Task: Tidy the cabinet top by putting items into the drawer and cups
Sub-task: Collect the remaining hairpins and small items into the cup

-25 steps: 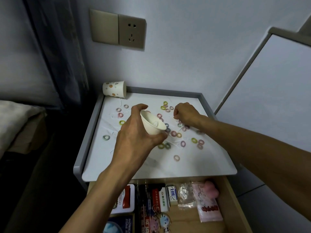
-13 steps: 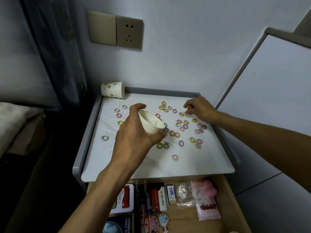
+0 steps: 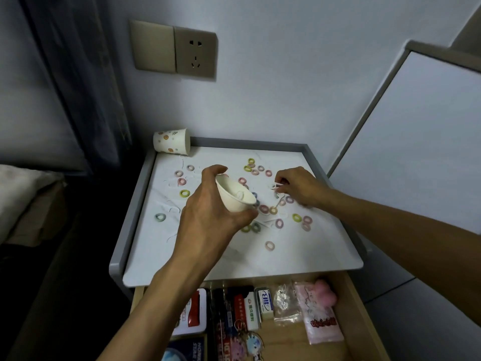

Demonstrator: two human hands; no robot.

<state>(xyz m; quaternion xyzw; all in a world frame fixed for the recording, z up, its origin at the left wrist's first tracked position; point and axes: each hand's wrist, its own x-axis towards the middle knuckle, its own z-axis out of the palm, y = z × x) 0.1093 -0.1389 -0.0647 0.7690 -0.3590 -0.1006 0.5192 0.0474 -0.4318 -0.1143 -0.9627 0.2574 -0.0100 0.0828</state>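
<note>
**Q:** What does the left hand (image 3: 208, 220) hold?
**A:** A white paper cup (image 3: 235, 195). The thumb and curled fingers grip it round its wall, above the middle of the cabinet top (image 3: 299, 259). The cup is tipped, with its mouth facing up and to the right. A small pale item lies inside, too indistinct to name.

**Q:** And the right hand (image 3: 296, 186)?
**A:** Its fingertips are drawn together and pinch a thin white piece (image 3: 276, 185) just above the surface. The piece is near the cup's mouth but apart from it. What the piece is cannot be told.

**Q:** What lies on the top?
**A:** Small coloured hair ties (image 3: 184, 193), scattered singly and in loose clusters, mostly between and around the two hands. A teal hair tie (image 3: 160, 217) lies apart, toward the grey left rim. A spotted paper cup (image 3: 171, 144) lies on its side at the back left corner, close to the wall.

**Q:** And the drawer (image 3: 354, 321)?
**A:** It stands pulled open below the front edge of the top. Inside, side by side, are a pink packet (image 3: 322, 319), a clear bag (image 3: 285, 306), a small white box (image 3: 265, 302) and a round keychain charm (image 3: 253, 343).
</note>
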